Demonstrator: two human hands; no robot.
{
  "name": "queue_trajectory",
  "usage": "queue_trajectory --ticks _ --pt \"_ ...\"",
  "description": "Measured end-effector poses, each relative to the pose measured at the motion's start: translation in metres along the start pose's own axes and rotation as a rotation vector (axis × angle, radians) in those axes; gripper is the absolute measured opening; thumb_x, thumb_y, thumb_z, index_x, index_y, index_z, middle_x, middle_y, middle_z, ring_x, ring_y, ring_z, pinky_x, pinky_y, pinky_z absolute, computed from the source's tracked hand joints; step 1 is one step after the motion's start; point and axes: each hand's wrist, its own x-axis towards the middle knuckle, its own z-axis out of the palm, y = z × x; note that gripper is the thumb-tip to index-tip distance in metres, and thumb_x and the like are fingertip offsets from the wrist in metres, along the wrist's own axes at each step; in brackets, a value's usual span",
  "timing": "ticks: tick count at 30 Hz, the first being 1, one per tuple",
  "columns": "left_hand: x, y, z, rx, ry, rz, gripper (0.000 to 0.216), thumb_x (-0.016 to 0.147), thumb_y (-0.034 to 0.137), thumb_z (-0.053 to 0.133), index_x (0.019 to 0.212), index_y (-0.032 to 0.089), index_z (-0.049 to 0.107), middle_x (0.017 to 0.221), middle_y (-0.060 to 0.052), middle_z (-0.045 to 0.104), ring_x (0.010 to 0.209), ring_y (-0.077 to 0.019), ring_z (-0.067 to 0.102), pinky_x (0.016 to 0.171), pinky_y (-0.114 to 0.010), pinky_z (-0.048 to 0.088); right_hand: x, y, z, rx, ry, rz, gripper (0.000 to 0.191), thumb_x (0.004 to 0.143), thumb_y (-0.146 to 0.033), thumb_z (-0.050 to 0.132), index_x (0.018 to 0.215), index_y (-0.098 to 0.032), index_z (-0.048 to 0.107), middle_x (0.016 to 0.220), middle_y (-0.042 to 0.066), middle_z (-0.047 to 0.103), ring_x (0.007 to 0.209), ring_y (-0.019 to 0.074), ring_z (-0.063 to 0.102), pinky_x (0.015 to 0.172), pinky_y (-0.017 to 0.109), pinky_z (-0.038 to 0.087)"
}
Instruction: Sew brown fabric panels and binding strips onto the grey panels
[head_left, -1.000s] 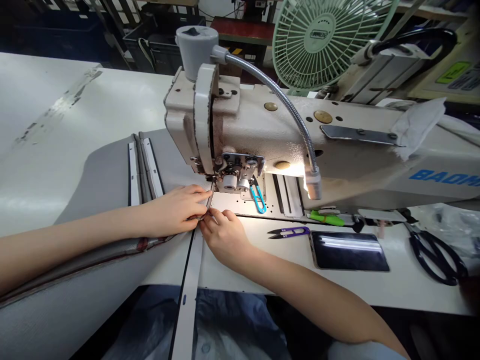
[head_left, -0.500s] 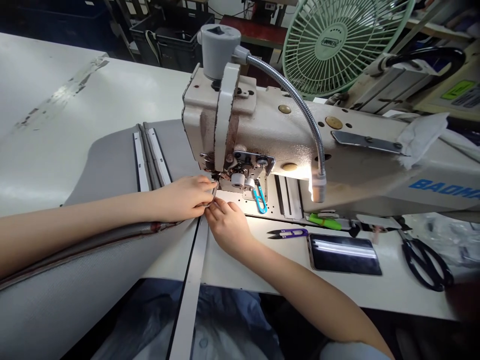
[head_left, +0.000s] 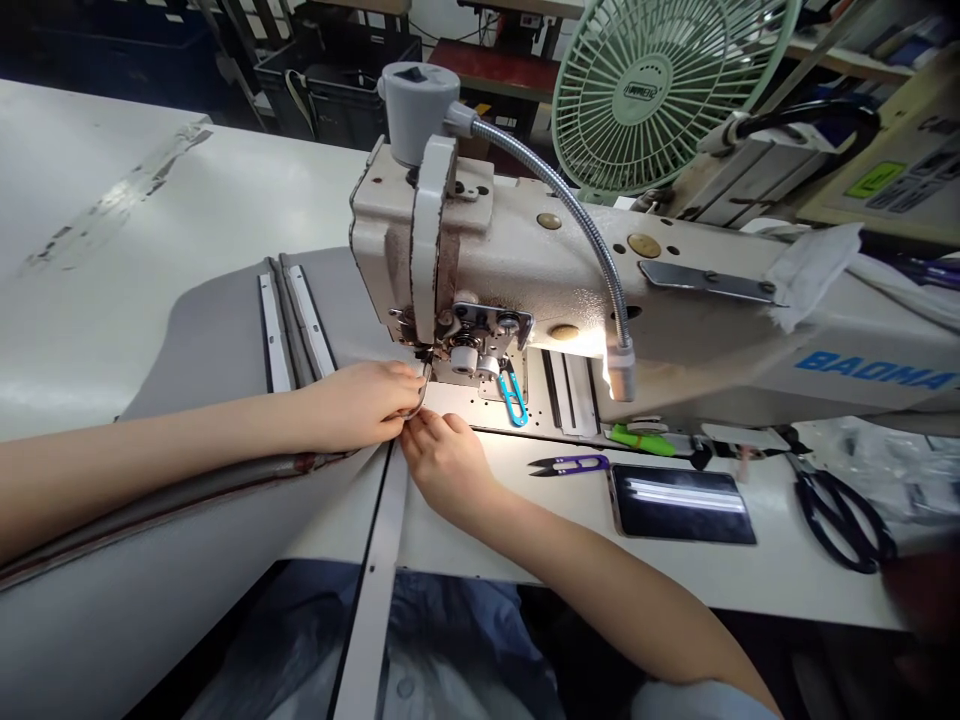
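My left hand [head_left: 366, 402] lies beside the needle area of a sewing machine [head_left: 517, 265], its fingers closed on the edge of a grey fabric panel [head_left: 214, 320]. The panel spreads over the table to the left and drapes down the front. Just below and right, my right hand [head_left: 451, 465] pinches the upper end of a long white strip [head_left: 381, 570] with a black edge. This strip hangs past the table edge toward my lap. The fingertips of both hands nearly meet, and my fingers partly hide the join of strip and fabric. Two shorter white strips [head_left: 311, 318] lie on the panel.
Blue thread snips [head_left: 513, 396] lie on the machine bed. To the right are purple snips [head_left: 570, 465], a phone [head_left: 681, 503], a green-handled tool [head_left: 641, 440] and black-handled scissors [head_left: 844, 515]. A lamp [head_left: 621, 370] hangs from a flexible neck; a green fan [head_left: 660, 90] stands behind.
The view has shifted slightly, so the machine and table items appear a little further left. Both hands keep their hold near the needle, with hardly any movement relative to the machine.
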Motion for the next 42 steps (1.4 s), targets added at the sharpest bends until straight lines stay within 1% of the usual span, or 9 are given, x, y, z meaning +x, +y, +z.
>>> queue_trajectory --ticks 5,8,11,15,21,24,28,34,42 --pt "0.013 0.004 -0.008 0.122 -0.018 -0.09 0.018 0.086 0.015 0.045 0.068 0.019 0.048 0.083 -0.006 0.065 0.08 -0.0211 0.059 0.07 -0.034 0.043 0.008 0.014 0.0 0.019 -0.011 0.05 0.03 0.101 -0.011 0.042 0.121 -0.007 0.064 0.117 0.018 0.069 0.116 0.028 0.055 0.077 0.038 0.046" --pt "0.016 0.006 -0.011 0.205 -0.028 -0.151 0.015 0.087 0.019 0.045 0.072 0.02 0.05 0.078 -0.006 0.064 0.077 -0.0228 0.06 0.068 -0.035 0.041 0.008 0.017 -0.002 0.047 0.005 0.082 0.029 0.1 -0.012 0.044 0.122 -0.006 0.063 0.123 0.02 0.066 0.122 0.0289 0.051 0.08 0.038 0.045" --pt "0.012 0.007 -0.017 0.287 -0.046 -0.189 0.01 0.083 0.029 0.052 0.082 0.02 0.055 0.088 -0.008 0.068 0.085 -0.0275 0.063 0.072 -0.038 0.042 0.005 0.011 -0.007 0.107 0.016 0.08 0.028 0.099 -0.012 0.044 0.119 -0.007 0.063 0.122 0.019 0.065 0.111 0.0277 0.054 0.082 0.04 0.045" --pt "0.003 0.011 -0.036 0.267 -0.21 -0.173 0.02 0.081 0.03 0.056 0.098 0.02 0.058 0.098 -0.007 0.07 0.085 -0.0256 0.063 0.078 -0.038 0.041 0.006 -0.005 -0.013 0.2 0.0 0.067 0.026 0.096 -0.022 0.05 0.118 -0.012 0.061 0.115 0.014 0.064 0.091 0.0258 0.053 0.075 0.04 0.045" --pt "0.007 0.023 -0.045 0.197 -0.365 -0.192 0.011 0.083 0.023 0.051 0.087 0.021 0.06 0.085 -0.004 0.069 0.076 -0.0226 0.061 0.063 -0.031 0.034 0.003 -0.007 -0.022 0.287 -0.032 0.073 0.041 0.094 -0.039 0.06 0.128 -0.016 0.058 0.131 0.015 0.059 0.102 0.0294 0.052 0.082 0.045 0.048" --pt "0.009 0.024 -0.035 0.211 -0.344 -0.196 0.017 0.081 0.021 0.05 0.093 0.021 0.062 0.087 -0.006 0.069 0.078 -0.0245 0.062 0.062 -0.032 0.034 -0.011 -0.008 -0.023 0.291 -0.003 0.087 0.044 0.096 -0.034 0.057 0.133 -0.009 0.056 0.138 0.019 0.057 0.113 0.0291 0.055 0.09 0.044 0.048" --pt "0.008 0.024 -0.023 0.218 -0.289 -0.202 0.022 0.081 0.018 0.049 0.097 0.019 0.064 0.089 -0.009 0.07 0.082 -0.0274 0.064 0.065 -0.033 0.038 -0.022 -0.013 -0.015 0.126 0.022 0.045 0.049 0.1 -0.034 0.052 0.132 0.002 0.058 0.141 0.024 0.056 0.13 0.0329 0.05 0.098 0.044 0.046" --pt "0.015 0.023 -0.009 0.201 -0.219 -0.274 0.021 0.087 0.021 0.044 0.098 0.016 0.062 0.092 -0.011 0.07 0.083 -0.0271 0.065 0.068 -0.034 0.041 -0.009 -0.007 -0.01 0.069 -0.023 0.056 0.055 0.1 -0.041 0.054 0.133 0.002 0.058 0.14 0.022 0.057 0.124 0.0325 0.055 0.091 0.041 0.05" --pt "0.023 0.018 0.001 0.108 -0.077 -0.334 0.018 0.084 0.019 0.043 0.084 0.018 0.061 0.086 -0.008 0.069 0.082 -0.0253 0.063 0.068 -0.033 0.04 0.002 0.004 -0.008 0.112 0.007 0.104 0.043 0.097 -0.036 0.059 0.12 0.0 0.067 0.123 0.02 0.068 0.122 0.0325 0.054 0.091 0.042 0.05"
